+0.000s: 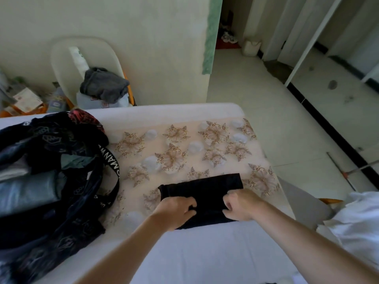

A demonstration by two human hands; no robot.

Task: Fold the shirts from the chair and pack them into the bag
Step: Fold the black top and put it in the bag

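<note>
A black shirt point(205, 191) lies folded into a small rectangle on the flower-patterned table point(184, 144). My left hand point(174, 210) grips its near left part with curled fingers. My right hand point(242, 204) grips the near right part the same way. The dark patterned bag point(61, 191) sits open at the table's left, with folded grey and blue clothes inside. A grey shirt point(104, 85) lies crumpled on the white chair point(67, 64) behind the table.
White cloth point(356, 218) lies on a chair at the right edge. Boxes and clutter point(26, 99) stand at the back left. A broom handle point(348, 173) lies on the tiled floor to the right.
</note>
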